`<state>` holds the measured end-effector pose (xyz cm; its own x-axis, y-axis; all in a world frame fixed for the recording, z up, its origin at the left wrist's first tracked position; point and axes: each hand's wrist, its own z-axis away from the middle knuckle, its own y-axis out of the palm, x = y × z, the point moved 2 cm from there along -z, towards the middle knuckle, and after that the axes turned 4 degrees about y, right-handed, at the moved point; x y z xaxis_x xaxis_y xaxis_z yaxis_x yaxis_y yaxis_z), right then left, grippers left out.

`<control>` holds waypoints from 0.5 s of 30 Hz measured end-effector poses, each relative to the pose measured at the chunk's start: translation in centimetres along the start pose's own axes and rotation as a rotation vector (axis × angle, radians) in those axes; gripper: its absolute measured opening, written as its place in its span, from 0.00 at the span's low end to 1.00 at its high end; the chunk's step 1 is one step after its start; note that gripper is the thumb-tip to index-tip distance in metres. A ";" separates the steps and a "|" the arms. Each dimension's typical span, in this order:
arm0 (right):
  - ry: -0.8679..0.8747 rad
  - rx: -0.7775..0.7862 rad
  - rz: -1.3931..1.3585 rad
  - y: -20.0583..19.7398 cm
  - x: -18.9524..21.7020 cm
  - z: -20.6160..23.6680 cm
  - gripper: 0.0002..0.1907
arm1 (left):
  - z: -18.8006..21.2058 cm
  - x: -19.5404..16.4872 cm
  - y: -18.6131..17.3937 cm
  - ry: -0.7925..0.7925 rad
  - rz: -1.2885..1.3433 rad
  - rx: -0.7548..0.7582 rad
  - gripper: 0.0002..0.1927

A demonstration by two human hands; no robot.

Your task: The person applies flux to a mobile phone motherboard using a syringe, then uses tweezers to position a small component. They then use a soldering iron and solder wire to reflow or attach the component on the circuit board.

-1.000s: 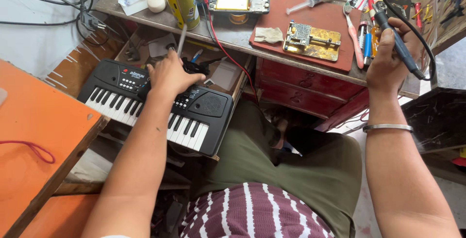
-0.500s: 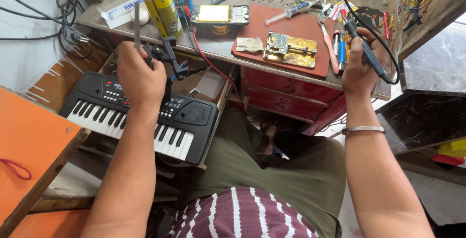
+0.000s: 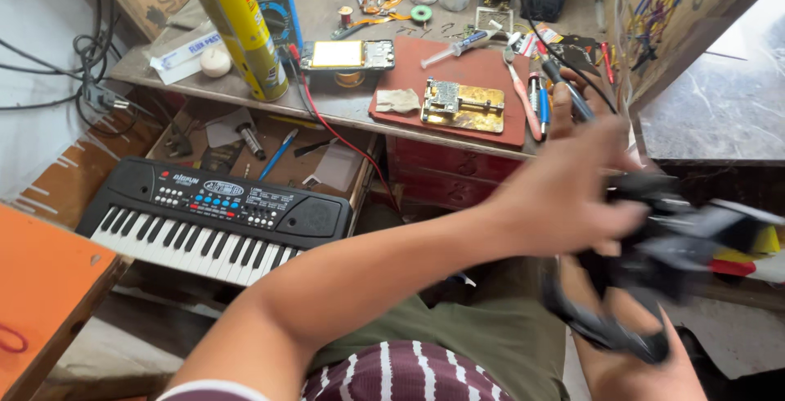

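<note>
- While the head camera looks down, the left hand (image 3: 564, 192) is stretched across the body to the right, blurred, fingers spread loosely over a dark object (image 3: 679, 241) at the right edge, beside the desk (image 3: 343, 107).
- How wide that hand sits, or whether it grips, I cannot tell; the blur hides it.
- Below, the right hand (image 3: 646, 360) lies palm up under the dark object, with a black cable (image 3: 605, 331) across it; whether its fingers have closed is also hidden.
- That dark object looks rigid, plastic-cased, probably light, with a pale end poking right; I'd judge the body the safe place to hold, not the trailing cable, which is limp and would slip.
- Over on the left, a small black keyboard (image 3: 217, 217) rests untouched below the desk edge, well apart from both hands.
- Up on the desk: a yellow spray can (image 3: 237, 29) upright, a red mat (image 3: 458, 90) carrying a brass-coloured holder (image 3: 462, 107), a phone with its screen lit (image 3: 347, 55), and pliers (image 3: 523, 90) at the mat's right edge.
</note>
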<state>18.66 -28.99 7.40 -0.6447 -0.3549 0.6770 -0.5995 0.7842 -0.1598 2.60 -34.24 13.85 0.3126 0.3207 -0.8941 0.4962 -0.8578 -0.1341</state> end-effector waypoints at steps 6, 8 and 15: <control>-0.020 -0.037 0.082 -0.2 2.1 -0.5 0.10 | -10.0 2.1 14.1 0.329 -0.249 0.062 0.30; -0.020 -0.052 0.104 -0.2 2.5 -0.6 0.10 | -11.7 2.9 18.0 0.308 -0.218 0.094 0.33; -0.022 -0.060 0.102 -0.6 3.6 -1.2 0.09 | -12.8 5.1 24.7 0.277 -0.126 0.209 0.34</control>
<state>17.26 -30.16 10.85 -0.7116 -0.2825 0.6433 -0.5011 0.8459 -0.1829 26.75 -48.63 11.46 0.4812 0.5015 -0.7190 0.3774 -0.8588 -0.3464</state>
